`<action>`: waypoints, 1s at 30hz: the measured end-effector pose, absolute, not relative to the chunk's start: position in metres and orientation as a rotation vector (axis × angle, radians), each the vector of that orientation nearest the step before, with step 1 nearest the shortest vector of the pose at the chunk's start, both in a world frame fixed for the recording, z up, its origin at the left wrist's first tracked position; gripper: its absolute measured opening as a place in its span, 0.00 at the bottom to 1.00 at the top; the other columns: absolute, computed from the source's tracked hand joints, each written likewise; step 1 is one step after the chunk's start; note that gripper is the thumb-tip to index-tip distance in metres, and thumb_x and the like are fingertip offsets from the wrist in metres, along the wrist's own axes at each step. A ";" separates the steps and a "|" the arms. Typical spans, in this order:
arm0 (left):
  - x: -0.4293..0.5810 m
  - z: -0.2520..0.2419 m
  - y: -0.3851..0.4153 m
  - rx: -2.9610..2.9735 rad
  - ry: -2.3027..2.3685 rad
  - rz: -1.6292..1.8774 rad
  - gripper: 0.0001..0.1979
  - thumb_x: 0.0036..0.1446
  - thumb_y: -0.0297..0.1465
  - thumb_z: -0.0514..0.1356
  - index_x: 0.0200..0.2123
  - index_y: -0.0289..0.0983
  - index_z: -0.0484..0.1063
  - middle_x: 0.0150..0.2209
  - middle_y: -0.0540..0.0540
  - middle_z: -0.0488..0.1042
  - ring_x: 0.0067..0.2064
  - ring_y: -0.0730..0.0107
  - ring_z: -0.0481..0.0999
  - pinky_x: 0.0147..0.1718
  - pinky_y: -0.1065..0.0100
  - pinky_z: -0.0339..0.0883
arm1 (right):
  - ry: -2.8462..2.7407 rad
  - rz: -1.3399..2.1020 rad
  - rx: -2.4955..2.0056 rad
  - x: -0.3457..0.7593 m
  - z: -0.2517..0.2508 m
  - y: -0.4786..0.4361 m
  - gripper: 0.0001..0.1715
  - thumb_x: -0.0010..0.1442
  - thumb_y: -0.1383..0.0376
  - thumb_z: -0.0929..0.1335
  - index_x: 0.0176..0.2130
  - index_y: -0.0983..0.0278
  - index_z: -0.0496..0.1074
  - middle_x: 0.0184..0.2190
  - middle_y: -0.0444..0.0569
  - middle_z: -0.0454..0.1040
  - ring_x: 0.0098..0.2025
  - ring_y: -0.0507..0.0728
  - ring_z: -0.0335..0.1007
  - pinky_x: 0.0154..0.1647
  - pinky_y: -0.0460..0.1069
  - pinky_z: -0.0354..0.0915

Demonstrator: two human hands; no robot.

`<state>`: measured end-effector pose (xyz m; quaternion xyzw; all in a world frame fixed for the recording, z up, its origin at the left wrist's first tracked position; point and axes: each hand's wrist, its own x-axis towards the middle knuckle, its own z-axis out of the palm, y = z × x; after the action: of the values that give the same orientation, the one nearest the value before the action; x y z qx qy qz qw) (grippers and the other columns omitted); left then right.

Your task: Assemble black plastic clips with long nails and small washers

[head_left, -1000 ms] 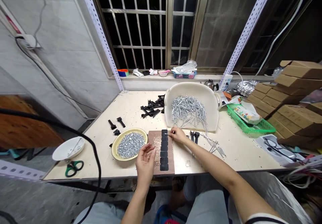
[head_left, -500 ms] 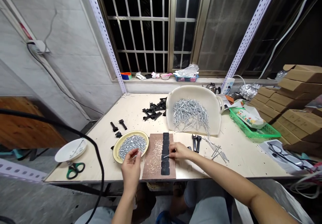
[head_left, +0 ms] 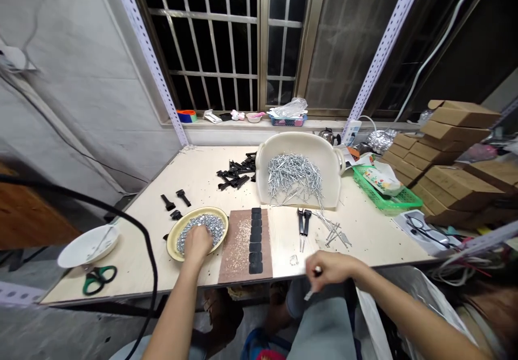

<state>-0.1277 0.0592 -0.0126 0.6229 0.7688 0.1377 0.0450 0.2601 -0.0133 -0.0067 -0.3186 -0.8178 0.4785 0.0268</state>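
Observation:
My left hand [head_left: 197,243] reaches into a yellow dish [head_left: 173,235] full of small silver pieces, fingers curled down among them. My right hand [head_left: 327,270] has drawn back to the table's front edge, fingers closed on a thin silver pin that points downward. Between the hands lies a brown board [head_left: 239,246] with a row of several black pieces [head_left: 255,240] down its middle. A cream bin [head_left: 300,145] heaped with silver pins [head_left: 293,176] stands behind the board.
Black-handled pliers [head_left: 303,221] and loose pins [head_left: 334,230] lie right of the board. A pile of black parts [head_left: 235,173] is at the back. A white bowl [head_left: 87,245] and green scissors [head_left: 95,279] sit at left, a green basket [head_left: 388,197] and stacked cartons [head_left: 449,171] at right.
My left hand moved from above the board's left side into the yellow dish. My right hand left the row of black pieces and pulled back to the front edge with a pin.

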 end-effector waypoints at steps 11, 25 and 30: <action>-0.116 0.002 0.053 1.725 2.405 0.755 0.14 0.51 0.34 0.50 0.31 0.34 0.73 0.33 0.36 0.75 0.37 0.52 0.73 0.33 0.61 0.61 | -2.590 0.542 -1.482 0.311 0.017 -0.015 0.10 0.56 0.67 0.64 0.39 0.65 0.71 0.37 0.51 0.71 0.40 0.56 0.65 0.40 0.48 0.59; -0.039 0.005 0.000 0.715 1.107 1.470 0.18 0.33 0.28 0.69 0.32 0.33 0.70 0.26 0.48 0.75 0.30 0.71 0.75 0.31 0.71 0.68 | -3.088 -0.232 -0.678 0.264 0.000 0.046 0.11 0.61 0.73 0.57 0.30 0.65 0.64 0.29 0.48 0.67 0.34 0.54 0.60 0.47 0.54 0.54; -0.005 0.004 -0.012 0.629 0.842 1.503 0.24 0.37 0.25 0.68 0.42 0.36 0.68 0.28 0.50 0.75 0.31 0.74 0.76 0.33 0.73 0.68 | -2.672 0.069 -0.923 0.223 0.038 0.021 0.11 0.64 0.69 0.55 0.35 0.64 0.63 0.29 0.47 0.67 0.32 0.53 0.62 0.43 0.50 0.59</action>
<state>-0.0051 -0.0119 0.0039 0.2724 0.3645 0.6506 0.6080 0.2233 0.0212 0.0375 -0.3224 -0.9334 0.0241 0.1560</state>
